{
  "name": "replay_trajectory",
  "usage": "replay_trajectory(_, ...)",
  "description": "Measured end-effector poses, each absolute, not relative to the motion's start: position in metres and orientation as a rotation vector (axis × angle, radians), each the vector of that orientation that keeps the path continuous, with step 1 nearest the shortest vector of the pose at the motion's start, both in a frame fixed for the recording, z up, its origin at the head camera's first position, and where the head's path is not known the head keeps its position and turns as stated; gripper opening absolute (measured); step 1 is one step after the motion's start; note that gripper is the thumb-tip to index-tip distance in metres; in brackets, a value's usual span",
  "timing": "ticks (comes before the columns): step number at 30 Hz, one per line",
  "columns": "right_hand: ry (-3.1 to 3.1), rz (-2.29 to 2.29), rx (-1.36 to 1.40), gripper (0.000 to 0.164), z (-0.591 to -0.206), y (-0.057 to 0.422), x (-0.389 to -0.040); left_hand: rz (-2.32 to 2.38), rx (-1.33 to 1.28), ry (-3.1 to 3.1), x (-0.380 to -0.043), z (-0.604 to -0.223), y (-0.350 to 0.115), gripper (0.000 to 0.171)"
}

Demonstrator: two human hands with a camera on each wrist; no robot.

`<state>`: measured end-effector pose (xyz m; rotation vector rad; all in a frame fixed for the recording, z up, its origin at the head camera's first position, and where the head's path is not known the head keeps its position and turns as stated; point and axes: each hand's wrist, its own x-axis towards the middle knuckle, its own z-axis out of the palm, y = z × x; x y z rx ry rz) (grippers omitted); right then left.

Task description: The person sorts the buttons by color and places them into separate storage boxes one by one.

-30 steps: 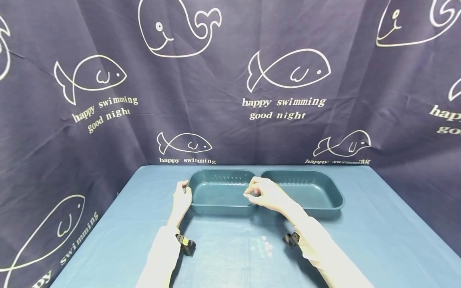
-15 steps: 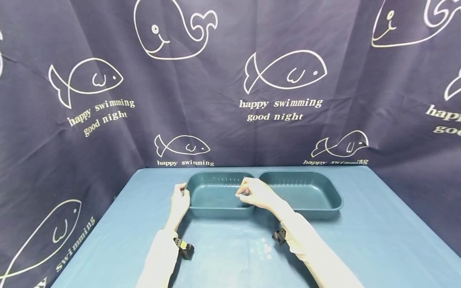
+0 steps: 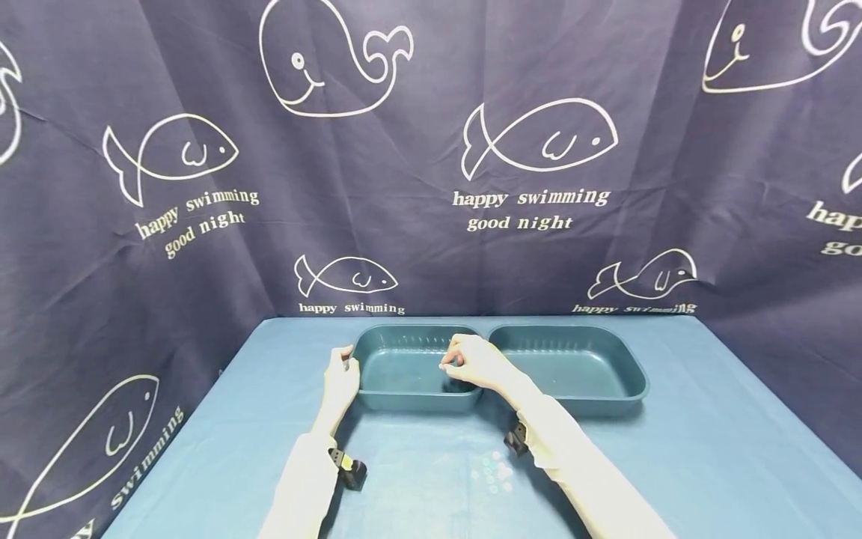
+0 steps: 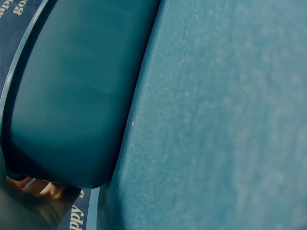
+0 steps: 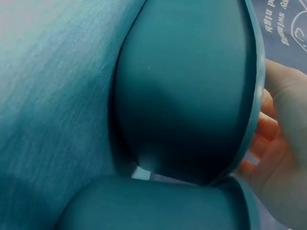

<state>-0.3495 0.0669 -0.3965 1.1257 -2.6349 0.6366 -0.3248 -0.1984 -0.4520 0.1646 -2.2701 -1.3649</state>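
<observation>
Two deep teal plastic trays stand side by side on the table. My left hand (image 3: 342,379) holds the left tray (image 3: 417,402) at its left end; in the left wrist view its fingers (image 4: 50,190) bend against the outside of that end. Over the right part of the same tray is my right hand (image 3: 480,364), thumb and fingertips drawn together above the inside. Whether something small sits between those fingertips is too small to see. From the right wrist view, its fingers (image 5: 266,127) are beyond the tray's rim, partly hidden.
The right tray (image 3: 566,406) stands close beside the left one, under my right forearm's far side. Several small clear discs (image 3: 498,473) lie on the blue tablecloth (image 3: 417,479) nearer to me. A dark curtain (image 3: 431,165) with fish drawings hangs behind the table.
My right hand has moved a little left, from the meeting edge of the trays to over the left tray's inside. My left hand stays at the left tray's end.
</observation>
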Motion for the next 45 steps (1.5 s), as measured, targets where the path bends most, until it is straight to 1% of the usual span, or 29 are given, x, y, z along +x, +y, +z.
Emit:
replay_trajectory(21, -2.700, 0.561, 0.978, 0.010, -0.400, 0.048, -0.355, -1.353, 0.136, -2.251, -0.325, -0.454, -0.199, 0.028)
replay_trajectory(45, -2.701, 0.573, 0.942, 0.010, -0.404, 0.048, -0.357, -1.382, 0.155, -2.253, -0.325, -0.454, -0.199, 0.028)
